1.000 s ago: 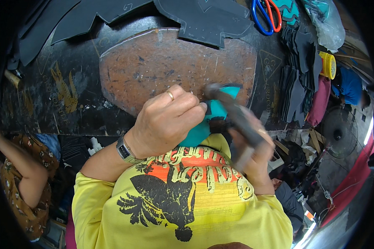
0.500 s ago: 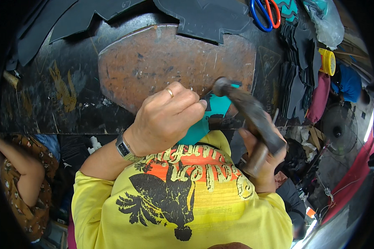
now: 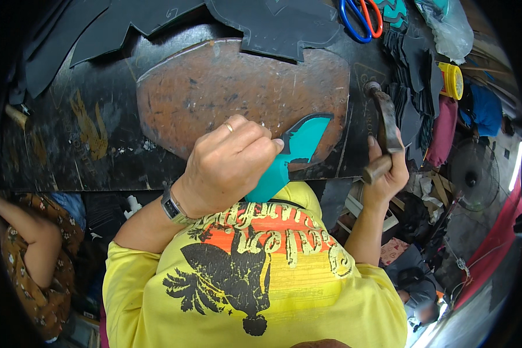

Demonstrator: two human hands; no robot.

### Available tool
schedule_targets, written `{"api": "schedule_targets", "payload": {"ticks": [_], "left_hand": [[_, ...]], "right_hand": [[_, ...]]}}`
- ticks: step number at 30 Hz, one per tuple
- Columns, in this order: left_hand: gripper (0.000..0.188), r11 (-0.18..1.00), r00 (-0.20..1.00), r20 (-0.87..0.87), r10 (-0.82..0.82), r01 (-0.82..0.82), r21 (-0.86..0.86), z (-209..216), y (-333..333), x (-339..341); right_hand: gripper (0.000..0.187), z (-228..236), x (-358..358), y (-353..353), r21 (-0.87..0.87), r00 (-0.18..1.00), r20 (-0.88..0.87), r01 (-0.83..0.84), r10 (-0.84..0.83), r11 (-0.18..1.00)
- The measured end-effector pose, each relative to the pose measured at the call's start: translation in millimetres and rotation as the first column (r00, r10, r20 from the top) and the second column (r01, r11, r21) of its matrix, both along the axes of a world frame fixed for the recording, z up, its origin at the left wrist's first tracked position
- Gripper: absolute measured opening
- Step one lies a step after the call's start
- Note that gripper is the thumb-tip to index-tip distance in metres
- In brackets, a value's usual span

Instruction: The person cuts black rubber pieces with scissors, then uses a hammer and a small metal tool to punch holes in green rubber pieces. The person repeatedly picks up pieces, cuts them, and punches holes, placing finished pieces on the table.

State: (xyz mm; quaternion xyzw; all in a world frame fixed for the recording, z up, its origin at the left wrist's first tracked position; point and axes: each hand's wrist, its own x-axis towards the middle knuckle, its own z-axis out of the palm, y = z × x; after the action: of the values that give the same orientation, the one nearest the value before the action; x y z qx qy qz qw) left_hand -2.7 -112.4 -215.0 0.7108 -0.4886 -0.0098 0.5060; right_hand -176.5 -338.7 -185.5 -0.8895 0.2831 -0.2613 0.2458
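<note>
My left hand (image 3: 229,162), with a ring and a wristwatch, is closed in a pinch on a teal shoe-upper piece (image 3: 310,139) with black edging. The piece's pointed end lies over the brown board (image 3: 203,93); its lower part reaches past the table edge, partly behind my fingers. Raised to the right of the board, my right hand (image 3: 390,177) grips a hammer (image 3: 387,116). Its dark metal head has a round face pointing away from me, and a wooden handle end shows near my thumb.
Large black cut sheets (image 3: 151,23) lie along the far side. Blue and red scissors (image 3: 362,23) rest at far right, near stacked black pieces (image 3: 409,87) and a yellow tub (image 3: 450,81). Another person's arm (image 3: 32,238) is at left; a fan (image 3: 472,174) stands at right.
My right hand has swung the hammer right and away from the teal piece, uncovering its pointed end. My left hand stays nearly in place, still pinching the piece.
</note>
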Motion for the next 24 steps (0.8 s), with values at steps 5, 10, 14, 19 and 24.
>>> {"api": "schedule_targets", "payload": {"ticks": [5,10,14,19,24], "left_hand": [[0.022,1.0,1.0,-0.008,0.0,0.0,0.013,0.4,0.2,-0.2],[0.016,0.999,1.0,-0.005,-0.026,0.026,0.033,0.7,1.4,1.8],[0.015,0.999,0.999,-0.023,-0.023,0.024,0.047,0.5,3.8,1.2],[0.016,0.993,0.998,-0.052,-0.016,0.022,0.115,1.8,3.1,0.4],[0.011,0.978,0.997,-0.022,0.072,-0.067,0.199,10.1,2.1,3.9]], "right_hand": [[0.031,-1.6,17.7,16.8,-0.142,0.961,0.087,-0.247,0.261,0.958],[0.024,-14.0,42.4,56.8,0.147,0.775,0.205,-0.628,0.597,0.765],[0.028,-24.4,51.8,55.3,0.149,0.734,0.2,-0.677,0.649,0.72],[0.03,-30.8,49.2,53.1,0.077,0.718,0.171,-0.693,0.675,0.717],[0.035,-33.6,48.9,53.4,0.04,0.701,0.191,-0.705,0.687,0.708]]}}
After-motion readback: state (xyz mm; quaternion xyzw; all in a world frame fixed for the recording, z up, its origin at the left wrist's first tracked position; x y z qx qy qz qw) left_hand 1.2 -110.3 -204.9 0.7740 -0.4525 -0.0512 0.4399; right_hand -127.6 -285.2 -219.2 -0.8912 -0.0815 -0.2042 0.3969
